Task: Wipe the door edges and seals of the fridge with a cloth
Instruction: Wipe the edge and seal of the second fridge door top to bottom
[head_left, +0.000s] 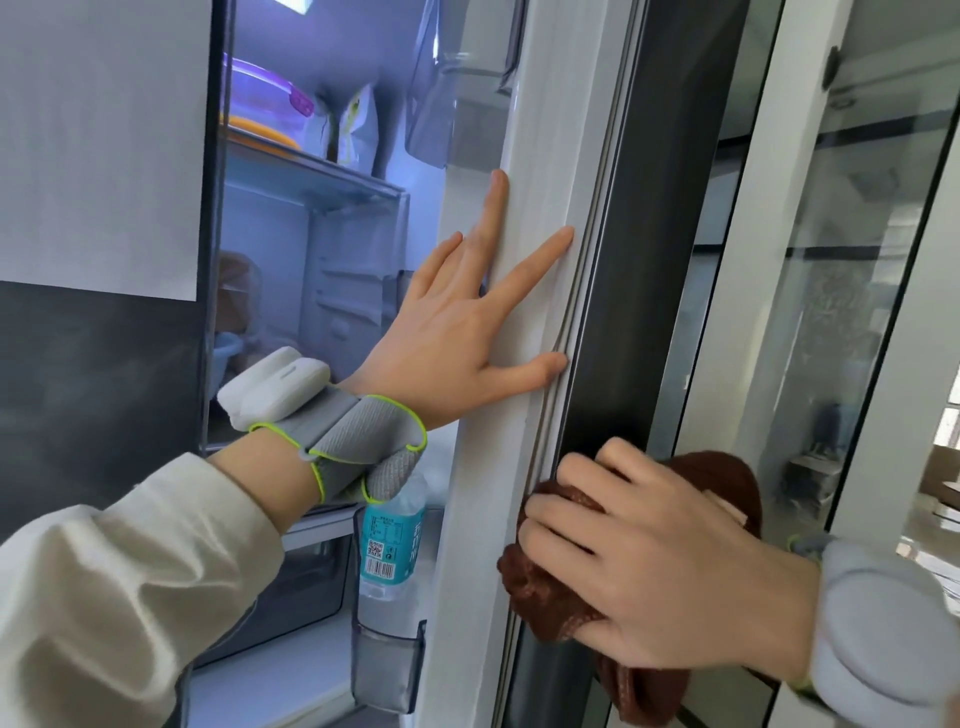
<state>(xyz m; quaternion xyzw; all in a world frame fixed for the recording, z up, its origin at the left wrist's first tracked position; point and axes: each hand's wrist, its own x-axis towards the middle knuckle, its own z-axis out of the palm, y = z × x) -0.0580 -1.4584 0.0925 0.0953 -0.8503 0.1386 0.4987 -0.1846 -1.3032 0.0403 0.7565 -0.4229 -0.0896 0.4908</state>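
The open fridge door stands edge-on in the middle, with its white inner frame (550, 156) and a grey rubber seal (597, 218) running down beside the dark outer edge (660, 208). My left hand (467, 332) lies flat on the white frame, fingers spread and straight, thumb touching the seal. Lower down, my right hand (649, 561) grips a bunched brown cloth (545, 597) and presses it against the seal and the dark edge.
The lit fridge interior (311, 234) holds stacked containers (265, 109) and bags on glass shelves. A water bottle (387, 551) stands in the door bin (384, 660). A glass sliding door (831, 260) is right behind the fridge door. The other fridge door (98, 208) is at left.
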